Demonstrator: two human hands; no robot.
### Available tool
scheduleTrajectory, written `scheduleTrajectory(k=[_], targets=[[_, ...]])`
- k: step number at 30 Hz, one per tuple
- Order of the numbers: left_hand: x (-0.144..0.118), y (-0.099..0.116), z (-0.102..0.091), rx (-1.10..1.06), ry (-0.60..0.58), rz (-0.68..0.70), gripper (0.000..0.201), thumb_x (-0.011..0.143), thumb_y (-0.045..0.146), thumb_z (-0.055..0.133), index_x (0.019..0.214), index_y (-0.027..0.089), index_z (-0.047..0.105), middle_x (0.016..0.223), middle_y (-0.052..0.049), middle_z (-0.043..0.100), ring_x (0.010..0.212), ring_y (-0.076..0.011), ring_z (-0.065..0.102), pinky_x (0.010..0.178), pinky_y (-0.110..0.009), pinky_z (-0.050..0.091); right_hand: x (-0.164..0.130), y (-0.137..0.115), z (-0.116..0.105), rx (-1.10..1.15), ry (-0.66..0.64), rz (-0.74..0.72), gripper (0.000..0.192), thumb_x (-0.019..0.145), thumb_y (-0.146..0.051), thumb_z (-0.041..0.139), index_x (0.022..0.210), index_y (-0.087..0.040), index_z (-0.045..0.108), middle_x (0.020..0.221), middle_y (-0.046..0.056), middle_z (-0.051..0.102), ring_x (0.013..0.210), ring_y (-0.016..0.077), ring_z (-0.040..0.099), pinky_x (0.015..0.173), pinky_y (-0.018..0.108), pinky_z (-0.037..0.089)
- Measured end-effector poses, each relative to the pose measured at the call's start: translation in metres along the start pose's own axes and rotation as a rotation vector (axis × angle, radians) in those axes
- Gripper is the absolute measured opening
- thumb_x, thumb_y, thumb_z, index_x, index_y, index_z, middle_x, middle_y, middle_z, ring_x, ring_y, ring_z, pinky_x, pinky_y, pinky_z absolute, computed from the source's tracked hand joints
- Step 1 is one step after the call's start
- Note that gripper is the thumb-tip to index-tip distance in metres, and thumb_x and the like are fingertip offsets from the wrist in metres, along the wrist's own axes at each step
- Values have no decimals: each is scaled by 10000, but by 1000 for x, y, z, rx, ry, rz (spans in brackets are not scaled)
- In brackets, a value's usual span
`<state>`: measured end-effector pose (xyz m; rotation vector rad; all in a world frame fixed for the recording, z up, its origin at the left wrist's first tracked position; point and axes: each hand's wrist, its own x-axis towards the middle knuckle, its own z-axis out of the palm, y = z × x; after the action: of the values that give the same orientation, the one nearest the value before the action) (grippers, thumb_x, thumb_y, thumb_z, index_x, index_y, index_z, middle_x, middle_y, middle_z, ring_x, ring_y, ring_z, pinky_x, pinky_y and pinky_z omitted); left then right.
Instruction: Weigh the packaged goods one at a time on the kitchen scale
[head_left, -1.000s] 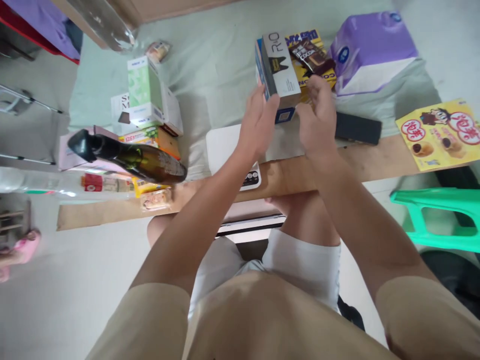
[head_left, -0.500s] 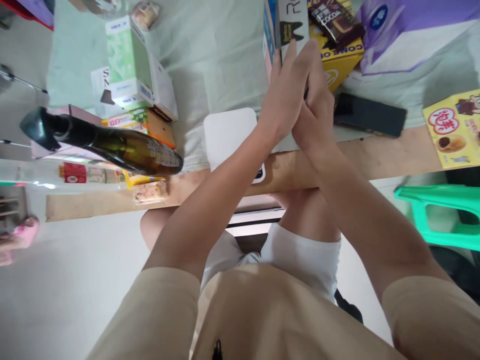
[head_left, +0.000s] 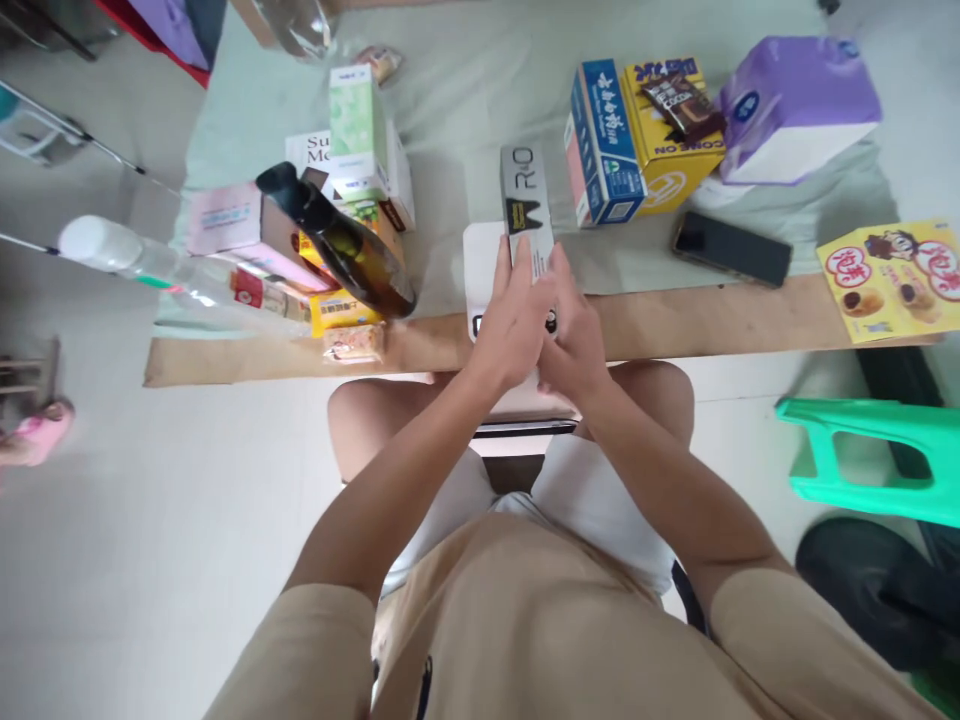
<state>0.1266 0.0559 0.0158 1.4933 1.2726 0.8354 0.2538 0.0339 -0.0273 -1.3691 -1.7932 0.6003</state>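
Observation:
A long grey toothpaste box stretches away from me over a flat white kitchen scale near the table's front edge. My left hand lies on the near part of the box, its fingers closed over it. From the other side my right hand grips the same box, fingers bent along its edge. The hands overlap and hide the box's near end and much of the scale. Whether the box rests on the scale, I cannot tell.
Left stand a dark glass bottle, a clear plastic bottle, a green-white box and a pink box. Right are a blue box, a yellow box, a purple pack, a phone and a green stool.
Both hands have drawn the toothpaste box toward me and left, from beside the blue and yellow boxes to over the scale. The camera view has also shifted.

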Motion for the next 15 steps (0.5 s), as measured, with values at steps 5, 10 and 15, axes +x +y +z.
scheduleTrajectory(k=[5,10,15], targets=[[-17,-19,-6,-62,7,-112,668,1091,599,324,1694,313,326,1866,5,62,1741,-278,156,1435,-447,213,-17,2,19,51,-41,41,827,971,-483,554,1702,-215,274,1761,138,397,1640,341,417,1346,621,394],[-18,-13,-7,-49,-16,-188,648,1105,491,303,1721,293,281,1861,33,32,1747,-259,130,1432,-469,233,-20,9,21,50,-33,39,809,962,-429,539,1703,-223,287,1753,115,421,1645,330,412,1363,595,373],[-10,-25,3,-102,-3,-215,644,1095,565,320,1705,359,297,1858,72,49,1743,-275,156,1406,-534,283,-19,15,24,85,-21,42,794,945,-370,536,1698,-284,298,1755,69,425,1621,324,450,1353,599,390]])
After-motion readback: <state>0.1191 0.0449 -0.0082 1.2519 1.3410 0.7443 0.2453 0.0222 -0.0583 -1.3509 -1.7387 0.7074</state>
